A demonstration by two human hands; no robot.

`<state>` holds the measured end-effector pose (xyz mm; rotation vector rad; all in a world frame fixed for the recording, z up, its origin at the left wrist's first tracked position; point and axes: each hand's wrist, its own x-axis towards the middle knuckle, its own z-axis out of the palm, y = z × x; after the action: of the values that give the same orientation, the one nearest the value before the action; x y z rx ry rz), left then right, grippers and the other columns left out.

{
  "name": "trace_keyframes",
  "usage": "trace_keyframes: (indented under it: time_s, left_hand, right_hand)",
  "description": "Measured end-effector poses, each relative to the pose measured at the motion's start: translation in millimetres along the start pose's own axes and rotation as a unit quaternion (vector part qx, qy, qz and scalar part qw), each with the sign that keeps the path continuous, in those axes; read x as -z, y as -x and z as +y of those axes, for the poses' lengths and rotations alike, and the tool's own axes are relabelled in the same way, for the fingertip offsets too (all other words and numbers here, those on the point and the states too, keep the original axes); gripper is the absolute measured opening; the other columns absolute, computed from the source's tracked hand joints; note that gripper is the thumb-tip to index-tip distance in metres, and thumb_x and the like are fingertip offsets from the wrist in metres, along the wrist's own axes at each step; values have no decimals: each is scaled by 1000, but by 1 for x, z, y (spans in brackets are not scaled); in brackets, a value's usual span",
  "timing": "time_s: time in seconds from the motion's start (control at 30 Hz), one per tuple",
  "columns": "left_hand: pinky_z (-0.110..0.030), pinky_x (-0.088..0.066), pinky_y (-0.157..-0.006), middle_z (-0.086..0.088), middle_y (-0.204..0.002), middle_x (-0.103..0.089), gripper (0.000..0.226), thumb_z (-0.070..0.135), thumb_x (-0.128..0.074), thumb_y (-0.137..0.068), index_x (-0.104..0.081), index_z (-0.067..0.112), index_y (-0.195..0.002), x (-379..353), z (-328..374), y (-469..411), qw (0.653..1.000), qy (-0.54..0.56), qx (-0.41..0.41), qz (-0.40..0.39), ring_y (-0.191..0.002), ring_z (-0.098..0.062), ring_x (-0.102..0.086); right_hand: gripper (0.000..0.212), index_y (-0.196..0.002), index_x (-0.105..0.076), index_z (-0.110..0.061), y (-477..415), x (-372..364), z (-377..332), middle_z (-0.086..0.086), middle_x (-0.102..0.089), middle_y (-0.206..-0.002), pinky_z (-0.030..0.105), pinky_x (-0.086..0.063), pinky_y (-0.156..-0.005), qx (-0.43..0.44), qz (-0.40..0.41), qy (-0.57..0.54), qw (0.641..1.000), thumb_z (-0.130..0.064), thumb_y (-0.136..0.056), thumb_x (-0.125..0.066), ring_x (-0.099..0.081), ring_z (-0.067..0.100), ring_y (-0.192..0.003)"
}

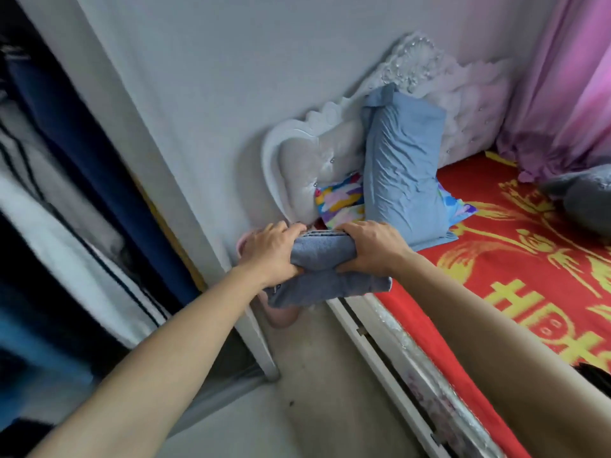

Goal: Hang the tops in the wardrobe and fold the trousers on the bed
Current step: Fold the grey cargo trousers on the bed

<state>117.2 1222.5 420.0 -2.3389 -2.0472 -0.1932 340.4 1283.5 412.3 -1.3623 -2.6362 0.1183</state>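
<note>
**A:** You're holding the trousers (327,285) in both hands. They're folded into a thick grey-blue bundle and hanging just off the bed's (529,259) near corner, over the floor.

**B:** And the grip! Your left hand (274,256) is curling round the bundle's left end, fingers over the top and thumb tucking beneath. Your right hand (370,247) is clamping the right end the same way.

**A:** I'd say the folding is looking finished on this pair, with the layers stacking neatly along the top edge.

**B:** It isn't lying on the bed, though. You're carrying it in the air beside the bed, close in front of the pillow (403,170) at the bed's head.

**A:** Left of the bed, the wardrobe (109,153) is standing open with tops (49,209) hanging inside, one striped white and one dark blue. That half is looking well along, but blur is hiding the details.

**B:** By my reckoning, what's left is setting this bundle down. A grey heap (585,200) is lying at the bed's far side, and I can't tell if it's another garment waiting.

**A:** A dark thing (591,368) is also peeking in at the bed's near edge. Too little is showing to call it.
</note>
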Motion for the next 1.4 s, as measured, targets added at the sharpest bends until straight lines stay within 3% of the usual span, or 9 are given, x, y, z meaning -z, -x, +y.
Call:
trace_keyframes:
  time_s: [0.1,0.17,0.3,0.53,0.63,0.8,1.0,1.17,1.4]
  left_hand:
    - [-36,-44,-80,4,-107,-56,65,55,-72,-66,-52,41,-126,22,-60,75,999,19,38,7,-107,-25,-56]
    - [-34,-42,-73,4,-102,-55,56,56,-71,-67,-55,41,-118,41,-96,120,997,27,64,13,-104,-25,-57]
    - [-34,-43,-73,6,-104,-53,54,57,-75,-65,-58,38,-113,91,-155,191,993,29,111,33,-103,-22,-56]
    - [-31,-37,-65,11,-98,-50,55,66,-72,-59,-56,38,-104,211,-228,260,981,-31,144,128,-101,-18,-55]
    - [-33,-43,-67,8,-100,-51,58,64,-74,-60,-58,35,-107,274,-252,273,971,-82,158,160,-102,-20,-56]
    - [-31,-36,-63,8,-92,-46,56,65,-76,-58,-58,38,-103,404,-283,278,948,-165,175,208,-94,-22,-57]
    - [-35,-38,-68,7,-95,-45,66,64,-79,-55,-57,38,-112,541,-305,275,885,-235,181,358,-99,-28,-58]
    - [-37,-39,-69,3,-103,-50,65,62,-80,-61,-55,34,-115,592,-334,249,844,-279,188,418,-100,-27,-57]
    - [-38,-38,-67,-5,-113,-54,59,50,-80,-70,-52,25,-116,624,-382,199,778,-355,183,485,-103,-28,-54]
  right_hand:
    - [70,-116,-53,-35,3,0,-92,-7,-69,-105,35,-48,-75,37,-5,12,999,-76,-61,-69,-66,22,-92]
    - [66,-108,-53,-34,3,6,-148,-5,-70,-101,33,-41,-67,65,-10,24,998,-77,-62,-69,-66,25,-90]
    - [63,-112,-54,-36,-2,37,-245,-6,-70,-100,31,-36,-67,122,-5,40,992,-77,-66,-67,-66,23,-89]
    - [66,-111,-54,-34,-42,127,-364,-2,-69,-98,33,-39,-65,212,79,54,973,-78,-63,-69,-65,27,-88]
    - [68,-111,-56,-34,-63,173,-407,-6,-68,-94,34,-46,-64,242,124,46,961,-80,-63,-67,-65,23,-84]
    - [67,-112,-58,-35,-106,269,-466,-10,-67,-95,31,-46,-63,283,204,18,937,-79,-63,-70,-64,19,-86]
    - [63,-93,-56,-32,-150,407,-518,-9,-60,-83,35,-42,-64,310,353,13,883,-79,-55,-73,-53,21,-79]
    - [64,-106,-56,-31,-194,463,-541,-6,-62,-89,39,-46,-70,323,427,45,843,-74,-62,-73,-56,23,-83]
    - [61,-119,-51,-20,-272,483,-555,5,-65,-106,42,-45,-74,333,515,70,787,-59,-77,-73,-63,30,-94]
